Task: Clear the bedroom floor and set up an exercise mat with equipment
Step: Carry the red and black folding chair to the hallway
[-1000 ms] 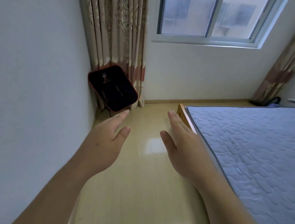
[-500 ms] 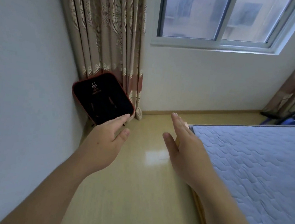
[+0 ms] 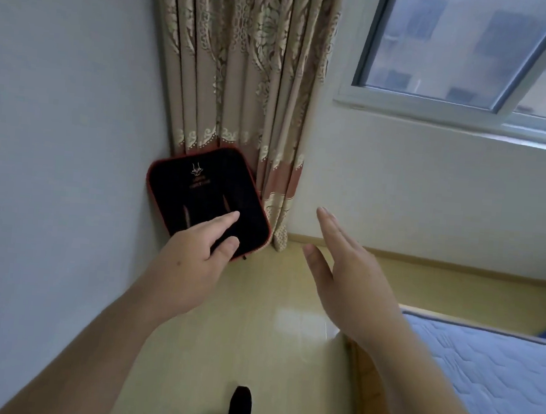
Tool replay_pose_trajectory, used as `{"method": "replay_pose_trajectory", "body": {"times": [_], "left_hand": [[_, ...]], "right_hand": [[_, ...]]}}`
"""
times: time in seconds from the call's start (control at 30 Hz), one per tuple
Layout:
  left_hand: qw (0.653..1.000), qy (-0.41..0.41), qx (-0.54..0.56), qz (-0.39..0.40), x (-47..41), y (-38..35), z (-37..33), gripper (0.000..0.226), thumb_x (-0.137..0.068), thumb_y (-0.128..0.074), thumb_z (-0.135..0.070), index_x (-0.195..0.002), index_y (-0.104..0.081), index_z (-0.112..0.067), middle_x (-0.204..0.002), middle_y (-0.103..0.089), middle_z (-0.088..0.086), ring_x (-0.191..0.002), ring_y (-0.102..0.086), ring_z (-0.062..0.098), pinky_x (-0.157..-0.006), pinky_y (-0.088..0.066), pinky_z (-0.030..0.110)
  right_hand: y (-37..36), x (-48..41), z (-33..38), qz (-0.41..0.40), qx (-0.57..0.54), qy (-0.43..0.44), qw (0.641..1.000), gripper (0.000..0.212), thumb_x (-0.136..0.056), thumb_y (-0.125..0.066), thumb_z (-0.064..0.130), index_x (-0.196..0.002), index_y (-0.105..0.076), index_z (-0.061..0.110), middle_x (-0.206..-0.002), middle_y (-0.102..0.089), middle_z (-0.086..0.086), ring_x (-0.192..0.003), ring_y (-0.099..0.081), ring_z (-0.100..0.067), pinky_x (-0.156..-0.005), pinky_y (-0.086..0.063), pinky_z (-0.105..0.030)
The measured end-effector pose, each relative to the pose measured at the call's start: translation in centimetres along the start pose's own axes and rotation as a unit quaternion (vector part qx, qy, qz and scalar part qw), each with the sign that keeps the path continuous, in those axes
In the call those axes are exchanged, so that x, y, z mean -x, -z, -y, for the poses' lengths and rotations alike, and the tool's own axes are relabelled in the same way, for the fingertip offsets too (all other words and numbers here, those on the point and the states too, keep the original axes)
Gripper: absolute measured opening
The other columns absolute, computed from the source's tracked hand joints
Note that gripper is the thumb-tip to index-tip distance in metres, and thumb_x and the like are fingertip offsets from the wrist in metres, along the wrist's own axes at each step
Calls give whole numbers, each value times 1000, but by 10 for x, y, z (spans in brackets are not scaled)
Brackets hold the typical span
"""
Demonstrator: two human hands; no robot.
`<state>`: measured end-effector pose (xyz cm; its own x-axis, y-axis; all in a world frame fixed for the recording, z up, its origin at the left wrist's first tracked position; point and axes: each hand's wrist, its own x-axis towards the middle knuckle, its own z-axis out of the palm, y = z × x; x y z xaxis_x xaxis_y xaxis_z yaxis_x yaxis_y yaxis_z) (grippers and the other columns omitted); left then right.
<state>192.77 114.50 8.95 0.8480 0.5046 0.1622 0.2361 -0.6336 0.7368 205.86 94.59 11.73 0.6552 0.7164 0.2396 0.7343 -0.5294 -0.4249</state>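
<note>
Where the left wall meets the window wall, 1 black pad with red edging and a small pale emblem stands tilted on the floor, leaning into the corner against the curtain.

- Left hand: fingers straight and relaxed, holding nothing; its fingertips overlap the pad's lower face, but contact cannot be told.
- Right hand: flat, fingers straight together, thumb apart, holding nothing, raised over the floor, well apart from the pad.
- Bed: blue quilted cover, wooden frame, lower right.
- Window: upper right.
- 1 dark shoe: on the floor at the bottom edge.
</note>
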Motion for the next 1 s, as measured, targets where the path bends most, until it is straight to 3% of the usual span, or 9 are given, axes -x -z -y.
{"method": "replay_pose_trajectory", "body": {"times": [0.2,0.37,0.43,0.63,0.77,0.83,0.93,1.0], "left_hand": [[999,38,34,-7,-139,-24,32,49,-104,-45,-41,-152,-39,-37,-153,-44,-16,-140,-39,-2,-117,-32,27],[998,59,28,-16,-245,-34,38,49,-104,-44,-41,-153,-38,-36,-154,-42,-17,-138,-35,-6,-108,-26,14],[997,68,32,-15,-289,-47,41,49,-104,-44,-41,-153,-38,-35,-154,-42,-16,-137,-34,-8,-106,-25,12],[993,106,21,-42,-383,-82,56,49,-104,-45,-42,-152,-39,-37,-152,-44,-19,-137,-36,-8,-103,-25,7],[985,147,24,-91,-442,-98,56,48,-104,-46,-41,-151,-40,-35,-152,-44,-20,-138,-36,-9,-106,-25,8],[979,166,30,-114,-468,-106,55,49,-103,-46,-42,-151,-41,-35,-151,-44,-20,-138,-37,-8,-108,-27,11],[970,192,43,-141,-496,-114,57,48,-103,-46,-41,-151,-41,-34,-150,-45,-20,-136,-40,-8,-108,-29,12],[961,222,50,-157,-515,-118,66,49,-103,-45,-41,-151,-40,-34,-150,-45,-21,-135,-39,-10,-106,-29,9]], "right_hand": [[-12,-139,-52,52,29,41,997,61,-107,-35,43,-161,-8,33,-166,-12,18,-150,-23,-6,-111,-16,-15],[-17,-242,-91,67,44,93,992,61,-107,-30,45,-161,-7,30,-166,-11,18,-149,-2,6,-111,-4,-9],[-23,-284,-116,78,30,96,992,60,-107,-30,46,-161,-8,31,-165,-11,19,-148,-2,7,-112,-6,-9],[-45,-402,-180,94,-19,135,986,59,-107,-34,43,-161,-18,30,-166,-20,14,-151,-21,-4,-119,-32,-28],[-47,-482,-218,116,-44,173,977,59,-107,-38,40,-161,-18,31,-165,-22,16,-151,-21,-5,-118,-33,-27],[-48,-520,-237,144,-49,182,971,58,-107,-38,40,-161,-20,31,-164,-24,16,-148,-30,-7,-113,-37,-27],[-61,-571,-253,181,-52,205,960,58,-103,-31,48,-158,-24,31,-156,-44,11,-137,-49,-16,-106,-49,-38],[-79,-607,-259,210,-49,223,951,58,-102,-30,49,-157,-24,30,-151,-50,10,-137,-50,-14,-105,-50,-40]]}}
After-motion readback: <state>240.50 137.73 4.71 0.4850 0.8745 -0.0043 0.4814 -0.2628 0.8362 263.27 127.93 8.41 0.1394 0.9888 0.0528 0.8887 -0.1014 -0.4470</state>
